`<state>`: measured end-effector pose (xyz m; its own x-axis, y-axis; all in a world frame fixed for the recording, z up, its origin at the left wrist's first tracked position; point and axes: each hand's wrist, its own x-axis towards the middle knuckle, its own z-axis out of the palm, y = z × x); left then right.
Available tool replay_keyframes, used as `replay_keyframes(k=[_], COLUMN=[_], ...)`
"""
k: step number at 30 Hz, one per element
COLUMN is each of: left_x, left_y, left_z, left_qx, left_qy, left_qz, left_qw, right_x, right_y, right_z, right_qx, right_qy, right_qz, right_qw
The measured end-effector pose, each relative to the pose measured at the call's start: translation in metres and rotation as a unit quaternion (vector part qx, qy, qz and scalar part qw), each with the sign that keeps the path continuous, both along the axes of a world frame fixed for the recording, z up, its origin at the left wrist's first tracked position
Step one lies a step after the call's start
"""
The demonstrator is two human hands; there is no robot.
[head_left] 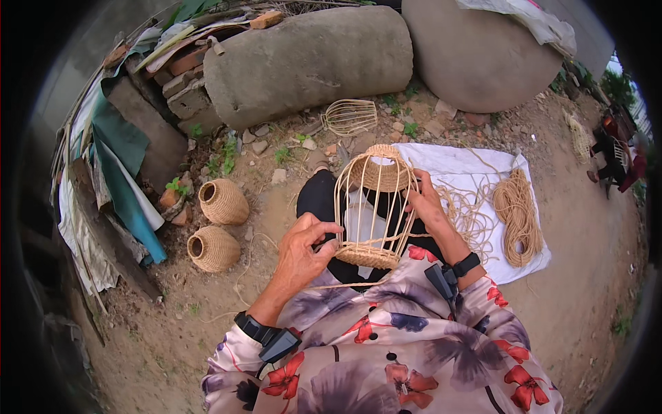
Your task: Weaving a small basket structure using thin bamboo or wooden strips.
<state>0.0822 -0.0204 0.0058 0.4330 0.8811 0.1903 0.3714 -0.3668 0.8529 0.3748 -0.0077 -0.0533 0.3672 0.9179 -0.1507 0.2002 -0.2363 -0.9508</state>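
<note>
A partly woven basket frame [372,207] with thin, pale upright ribs rests over my lap. Woven cord covers its far end and a band at its near end; bare ribs show between. My left hand [303,245] pinches the frame's left side by the near band, fingers closed. On the opposite side, my right hand [426,205] is closed on the ribs, the thumb toward the inside. A strand of cord [345,284] runs below the basket across my shirt. Some fingertips are hidden behind ribs.
Two finished woven baskets [224,201] lie to the left. A bare rib frame [350,117] sits on the ground ahead. On a white sheet [531,272] at right are coiled cord [518,217] and loose strands. A large concrete cylinder [310,62] lies at the back.
</note>
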Motion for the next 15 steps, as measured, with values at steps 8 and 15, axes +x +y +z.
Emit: replay_keyframes(k=[8, 15], left_x=[0.02, 0.006], left_y=[0.023, 0.033], left_z=[0.009, 0.0], left_qx=[0.107, 0.296], left_qy=[0.184, 0.274], left_qz=[-0.203, -0.012], left_qw=[0.956, 0.915], right_x=[0.0, 0.01], right_y=[-0.003, -0.008], right_z=[-0.003, -0.003], right_qx=[0.01, 0.017], right_qy=[-0.026, -0.071], right_qz=[0.018, 0.057], right_qw=[0.999, 0.996])
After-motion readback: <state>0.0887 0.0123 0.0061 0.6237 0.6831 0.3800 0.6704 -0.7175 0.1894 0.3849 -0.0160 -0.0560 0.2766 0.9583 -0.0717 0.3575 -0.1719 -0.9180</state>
